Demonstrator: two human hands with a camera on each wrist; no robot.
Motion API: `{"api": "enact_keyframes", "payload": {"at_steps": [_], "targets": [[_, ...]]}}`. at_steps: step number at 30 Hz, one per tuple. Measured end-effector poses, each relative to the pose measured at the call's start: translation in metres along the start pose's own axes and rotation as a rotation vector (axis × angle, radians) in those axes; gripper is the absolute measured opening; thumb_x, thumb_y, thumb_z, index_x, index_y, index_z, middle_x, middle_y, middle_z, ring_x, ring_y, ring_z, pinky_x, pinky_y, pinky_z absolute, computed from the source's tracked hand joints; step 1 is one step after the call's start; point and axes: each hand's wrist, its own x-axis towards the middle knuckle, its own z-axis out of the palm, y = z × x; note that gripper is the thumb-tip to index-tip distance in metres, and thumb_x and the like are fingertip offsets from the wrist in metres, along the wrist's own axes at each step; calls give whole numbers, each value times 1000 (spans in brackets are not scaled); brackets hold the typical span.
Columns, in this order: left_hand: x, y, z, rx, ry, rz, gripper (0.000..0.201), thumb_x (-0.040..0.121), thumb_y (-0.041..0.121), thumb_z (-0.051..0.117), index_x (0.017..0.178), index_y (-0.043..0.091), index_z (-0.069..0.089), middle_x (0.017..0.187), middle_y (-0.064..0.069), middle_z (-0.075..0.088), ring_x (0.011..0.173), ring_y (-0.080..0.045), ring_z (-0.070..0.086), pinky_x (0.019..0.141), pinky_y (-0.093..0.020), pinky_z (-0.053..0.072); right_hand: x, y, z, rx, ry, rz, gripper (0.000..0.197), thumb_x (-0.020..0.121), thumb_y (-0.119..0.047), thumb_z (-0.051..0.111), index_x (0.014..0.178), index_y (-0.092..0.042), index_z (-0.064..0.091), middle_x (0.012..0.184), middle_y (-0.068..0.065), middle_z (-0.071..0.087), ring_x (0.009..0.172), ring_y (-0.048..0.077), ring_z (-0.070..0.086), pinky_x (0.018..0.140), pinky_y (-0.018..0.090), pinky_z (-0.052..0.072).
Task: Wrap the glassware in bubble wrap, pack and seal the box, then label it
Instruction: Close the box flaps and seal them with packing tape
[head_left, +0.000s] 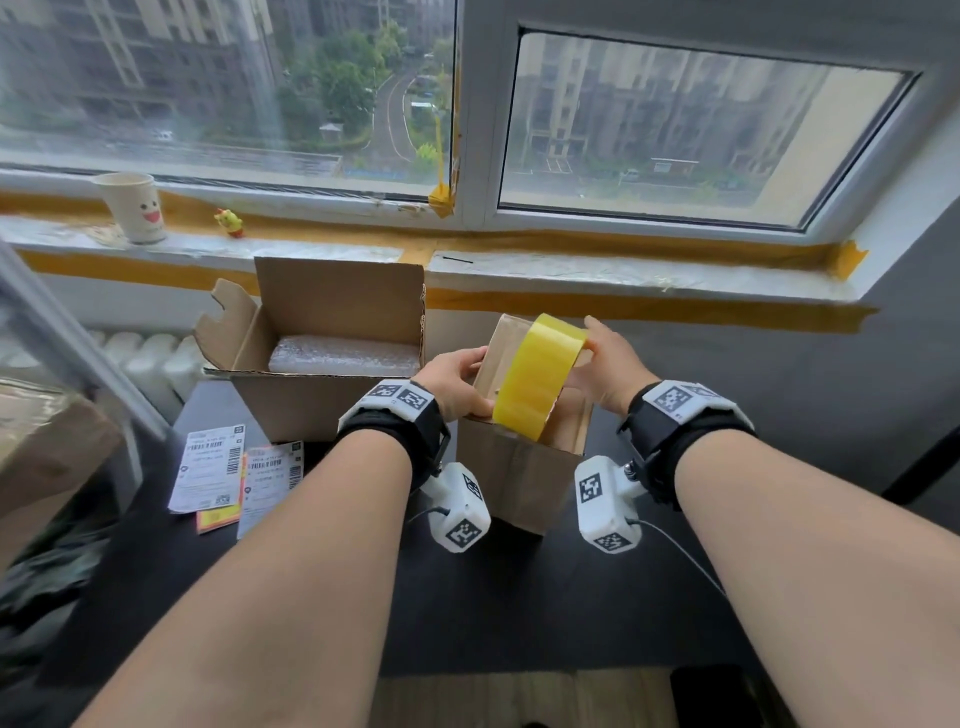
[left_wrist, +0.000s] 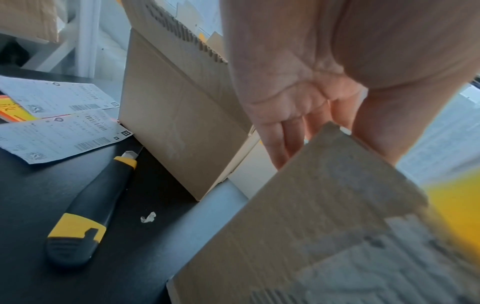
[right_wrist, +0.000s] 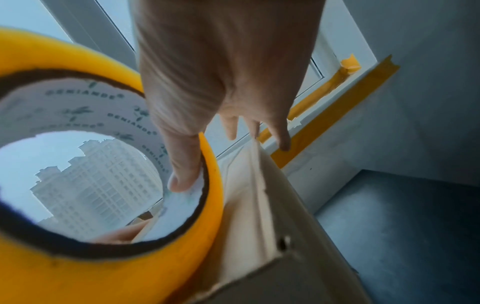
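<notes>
A small brown cardboard box (head_left: 519, 467) stands upright on the black table, its top flaps open. My left hand (head_left: 457, 379) grips its left flap (left_wrist: 324, 226), thumb on one side and fingers (left_wrist: 280, 133) behind. My right hand (head_left: 608, 358) holds a yellow tape roll (head_left: 535, 374) over the box opening. The thumb (right_wrist: 182, 174) sits inside the roll's core (right_wrist: 103, 267) and the fingers lie outside. Behind and to the left, a larger open box (head_left: 322, 405) holds a bubble-wrapped bundle (head_left: 343, 356). The small box's inside is hidden.
Two shipping labels (head_left: 213, 467) and an orange sticker (head_left: 218, 519) lie at the table's left. A black and yellow utility knife (left_wrist: 88, 205) lies beside the larger box. A paper cup (head_left: 132, 208) and a small yellow toy (head_left: 230, 222) stand on the windowsill.
</notes>
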Motion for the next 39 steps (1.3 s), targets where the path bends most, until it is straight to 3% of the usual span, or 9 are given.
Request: {"api": "enact_keyframes", "payload": {"at_steps": [3,6,21,24,26,29,32,35,39], "targets": [[1,-1,-1,8,3,-11,83,76,-6,73,146,24,40,131,3,60,114,-13,59,97,-32,50,2,-1,0,40,4,-13,22,81,-10,71,72,-27,61,92,2,69,96,24,61,78,29,43],[-1,-3,0,-15,16,-1,82,74,-9,72,144,23,42,130,2,61,113,-13,60,98,-34,50,2,-2,-3,15,41,-15,27,83,-10,67,63,-24,54,71,-5,59,77,17,51,67,26,36],[4,-1,-14,-53,-132,-109,87,73,-11,71,146,25,40,131,-3,61,116,-21,60,101,-39,48,18,-5,1,-2,183,-20,8,90,-13,55,96,-19,57,101,7,66,86,24,52,71,26,33],[6,7,-5,-73,-202,-123,104,54,11,85,144,25,34,126,-7,62,115,-26,60,102,-47,46,23,0,3,-43,127,-22,19,87,-21,60,106,-15,60,109,9,65,103,32,55,76,30,38],[9,9,5,69,-152,-87,134,42,36,92,150,28,14,137,4,50,122,-17,53,107,-41,41,22,-1,1,-2,106,-33,19,86,-21,65,104,-18,62,112,8,65,110,31,56,83,32,43],[14,6,13,122,-77,-61,139,59,27,91,152,25,-11,138,12,35,122,-9,40,104,-29,35,19,-5,-8,79,-27,-71,9,89,-10,64,89,-19,61,99,3,65,99,18,53,82,28,39],[18,1,12,141,-67,-48,138,61,26,91,153,27,-12,145,6,36,122,-12,41,105,-32,37,20,-12,-14,-43,-94,-143,8,91,-5,60,86,0,64,96,20,65,88,17,47,77,30,37],[18,3,10,167,-76,-68,142,55,34,92,152,31,-11,140,6,42,122,-16,46,108,-38,38,29,-15,-14,-43,3,-134,34,89,-2,56,61,-17,44,77,13,54,76,20,39,68,31,30],[17,1,9,193,-65,-66,142,54,35,93,153,30,-10,147,3,39,129,-20,44,111,-40,35,35,-10,-13,54,126,-59,26,87,-3,53,68,-20,52,73,3,58,75,29,55,70,37,47]]}}
